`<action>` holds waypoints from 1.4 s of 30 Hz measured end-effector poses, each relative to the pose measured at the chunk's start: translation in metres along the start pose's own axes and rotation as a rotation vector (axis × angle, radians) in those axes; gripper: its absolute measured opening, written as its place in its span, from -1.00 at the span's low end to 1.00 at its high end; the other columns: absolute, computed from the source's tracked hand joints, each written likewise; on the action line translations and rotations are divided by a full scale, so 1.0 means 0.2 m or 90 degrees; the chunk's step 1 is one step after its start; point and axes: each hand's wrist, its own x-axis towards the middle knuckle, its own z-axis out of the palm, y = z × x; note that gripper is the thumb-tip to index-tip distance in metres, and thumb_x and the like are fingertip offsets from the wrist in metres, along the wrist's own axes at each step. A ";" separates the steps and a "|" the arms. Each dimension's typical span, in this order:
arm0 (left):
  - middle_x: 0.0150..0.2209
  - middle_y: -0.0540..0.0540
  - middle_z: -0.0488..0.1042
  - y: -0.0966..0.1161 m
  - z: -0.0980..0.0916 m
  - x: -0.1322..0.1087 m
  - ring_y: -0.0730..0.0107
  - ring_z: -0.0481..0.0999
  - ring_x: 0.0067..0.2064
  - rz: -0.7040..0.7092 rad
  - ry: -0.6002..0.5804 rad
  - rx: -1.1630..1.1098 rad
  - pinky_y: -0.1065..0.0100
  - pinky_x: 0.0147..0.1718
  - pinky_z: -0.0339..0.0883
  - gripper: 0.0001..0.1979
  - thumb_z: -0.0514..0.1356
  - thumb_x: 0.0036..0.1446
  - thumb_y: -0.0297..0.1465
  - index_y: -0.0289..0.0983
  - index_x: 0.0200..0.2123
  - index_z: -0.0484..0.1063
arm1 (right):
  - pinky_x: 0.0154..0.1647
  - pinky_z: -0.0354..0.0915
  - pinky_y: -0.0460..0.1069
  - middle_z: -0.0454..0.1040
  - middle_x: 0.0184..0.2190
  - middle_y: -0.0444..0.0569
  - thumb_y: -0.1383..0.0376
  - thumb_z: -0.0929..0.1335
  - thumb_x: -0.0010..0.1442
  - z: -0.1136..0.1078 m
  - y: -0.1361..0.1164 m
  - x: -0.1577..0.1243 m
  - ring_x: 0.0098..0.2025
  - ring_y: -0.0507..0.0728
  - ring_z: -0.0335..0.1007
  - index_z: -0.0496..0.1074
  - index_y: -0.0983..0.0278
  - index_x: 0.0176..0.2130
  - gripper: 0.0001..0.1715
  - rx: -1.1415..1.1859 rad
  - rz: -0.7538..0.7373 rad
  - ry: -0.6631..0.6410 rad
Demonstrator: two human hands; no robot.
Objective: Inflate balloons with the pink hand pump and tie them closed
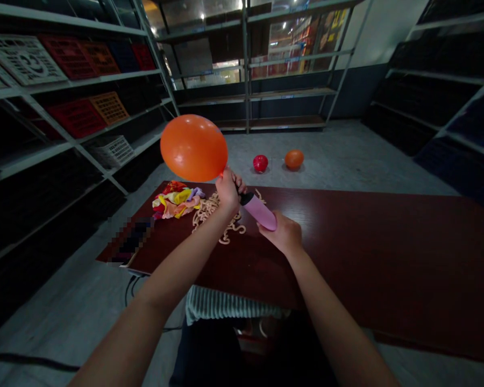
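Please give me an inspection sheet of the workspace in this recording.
Surface: dark red wood-grain table, with a pixelated patch near its left edge.
Job's things: inflated orange rubber balloon, its neck at the black nozzle of a pink cylindrical pump.
Clutter: crumpled multicoloured pile; tangle of beige curly strips.
Hands: left hand pinches the balloon neck; right hand grips the pump.
Cables: thin black cables under the table's near edge.
Surroundings: red balloon and orange balloon on the floor; metal shelving.
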 end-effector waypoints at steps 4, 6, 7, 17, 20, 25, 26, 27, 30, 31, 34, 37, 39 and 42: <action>-0.71 0.13 0.07 0.00 -0.06 -0.02 0.54 0.07 -0.77 0.010 0.031 -0.004 0.45 -0.75 -0.01 -0.63 0.05 0.30 -0.34 -0.21 -0.57 0.05 | -0.43 0.15 -0.03 0.60 -0.41 -0.02 0.02 0.43 0.10 0.00 -0.01 0.00 -0.38 0.18 0.54 0.48 0.22 -0.25 -0.66 -0.004 -0.026 -0.011; -0.70 0.14 0.06 0.02 -0.10 -0.02 0.54 0.07 -0.77 0.010 0.067 -0.010 0.45 -0.75 -0.01 -0.64 0.06 0.28 -0.34 -0.20 -0.56 0.05 | -0.41 0.16 -0.03 0.61 -0.38 -0.03 0.03 0.43 0.12 0.00 -0.01 0.01 -0.35 0.18 0.54 0.47 0.20 -0.26 -0.68 -0.002 -0.044 -0.025; -0.70 0.14 0.06 0.03 -0.11 -0.02 0.54 0.07 -0.77 0.009 0.082 -0.015 0.45 -0.74 -0.01 -0.65 0.07 0.26 -0.35 -0.20 -0.56 0.04 | -0.40 0.17 -0.03 0.61 -0.37 -0.03 0.04 0.43 0.12 0.00 -0.02 0.01 -0.34 0.18 0.54 0.47 0.20 -0.26 -0.69 0.000 -0.052 -0.034; -0.69 0.15 0.05 0.20 -0.31 0.04 0.55 0.07 -0.74 0.020 0.158 -0.064 0.44 -0.70 -0.05 -0.72 0.04 0.22 -0.44 -0.20 -0.53 0.02 | -0.26 0.27 -0.02 0.60 -0.24 -0.02 0.11 0.42 0.18 -0.03 -0.07 -0.01 -0.22 0.17 0.54 0.46 0.23 -0.15 -0.71 0.009 -0.112 -0.094; -0.68 0.15 0.04 0.31 -0.40 0.08 0.56 0.06 -0.73 0.014 0.184 -0.062 0.44 -0.68 -0.04 -0.72 0.02 0.23 -0.43 -0.21 -0.52 0.02 | -0.25 0.29 -0.01 0.60 -0.25 -0.01 0.10 0.41 0.19 -0.02 -0.07 -0.01 -0.22 0.17 0.54 0.47 0.24 -0.16 -0.70 -0.009 -0.133 -0.094; -0.67 0.14 0.01 0.50 -0.55 0.11 0.55 0.04 -0.72 0.037 0.227 -0.081 0.43 -0.69 -0.05 -0.72 0.03 0.22 -0.45 -0.20 -0.52 0.01 | -0.24 0.29 0.00 0.60 -0.25 0.02 0.09 0.43 0.17 0.00 -0.07 -0.01 -0.22 0.18 0.53 0.47 0.26 -0.18 -0.68 -0.029 -0.158 -0.092; -0.66 0.14 0.00 0.53 -0.56 0.12 0.55 0.03 -0.72 0.045 0.235 -0.085 0.44 -0.69 -0.05 -0.71 0.03 0.22 -0.46 -0.21 -0.51 0.00 | -0.24 0.30 0.01 0.60 -0.24 0.01 0.09 0.43 0.17 0.01 -0.08 -0.01 -0.22 0.18 0.53 0.47 0.26 -0.17 -0.68 -0.029 -0.164 -0.095; -0.66 0.14 -0.01 0.55 -0.57 0.12 0.56 0.02 -0.72 0.052 0.241 -0.085 0.44 -0.69 -0.05 -0.71 0.03 0.23 -0.46 -0.21 -0.51 0.00 | -0.23 0.30 0.01 0.60 -0.24 0.01 0.09 0.43 0.17 0.01 -0.08 -0.01 -0.22 0.18 0.53 0.47 0.26 -0.17 -0.67 -0.026 -0.168 -0.098; -0.66 0.14 -0.02 0.59 -0.52 0.14 0.59 0.00 -0.72 0.080 0.241 -0.070 0.46 -0.69 -0.06 -0.69 0.03 0.29 -0.41 -0.21 -0.50 0.01 | -0.21 0.31 0.00 0.60 -0.25 -0.01 0.09 0.43 0.18 0.01 -0.08 0.00 -0.22 0.17 0.53 0.47 0.25 -0.15 -0.67 0.001 -0.164 -0.091; -0.65 0.15 -0.02 0.58 -0.49 0.14 0.59 0.00 -0.72 0.091 0.239 -0.066 0.47 -0.70 -0.06 -0.68 0.03 0.32 -0.38 -0.21 -0.50 0.01 | -0.20 0.31 0.00 0.60 -0.25 -0.01 0.10 0.43 0.18 0.00 -0.07 0.00 -0.21 0.17 0.53 0.47 0.25 -0.14 -0.67 0.013 -0.153 -0.082; -0.65 0.14 -0.01 0.51 -0.35 0.14 0.60 0.00 -0.72 0.123 0.230 -0.071 0.46 -0.71 -0.07 -0.64 0.02 0.36 -0.35 -0.21 -0.50 0.00 | -0.20 0.32 0.02 0.59 -0.21 0.03 0.17 0.44 0.13 -0.01 -0.02 0.01 -0.19 0.21 0.52 0.46 0.26 -0.09 -0.64 0.031 -0.077 -0.040; -0.66 0.13 -0.01 0.41 -0.21 0.14 0.57 0.01 -0.73 0.138 0.209 -0.082 0.45 -0.73 -0.06 -0.63 0.00 0.37 -0.36 -0.21 -0.51 -0.02 | -0.15 0.33 0.08 0.57 -0.17 0.08 0.24 0.46 0.07 -0.02 0.03 0.04 -0.14 0.27 0.50 0.44 0.25 -0.07 -0.60 0.026 0.003 0.005; -0.66 0.13 -0.01 0.34 -0.13 0.13 0.57 0.02 -0.73 0.145 0.190 -0.082 0.44 -0.73 -0.07 -0.61 0.00 0.38 -0.33 -0.21 -0.52 -0.02 | -0.11 0.33 0.11 0.56 -0.15 0.09 0.27 0.45 0.05 -0.01 0.05 0.05 -0.11 0.30 0.48 0.42 0.25 -0.06 -0.58 0.027 0.026 0.024; -0.66 0.14 0.01 0.21 -0.04 0.10 0.59 0.04 -0.73 0.136 0.164 -0.069 0.46 -0.72 -0.06 -0.57 0.04 0.38 -0.25 -0.21 -0.53 0.00 | -0.08 0.32 0.13 0.54 -0.15 0.10 0.27 0.45 0.05 0.00 0.06 0.06 -0.10 0.31 0.46 0.41 0.25 -0.05 -0.56 0.033 0.052 0.035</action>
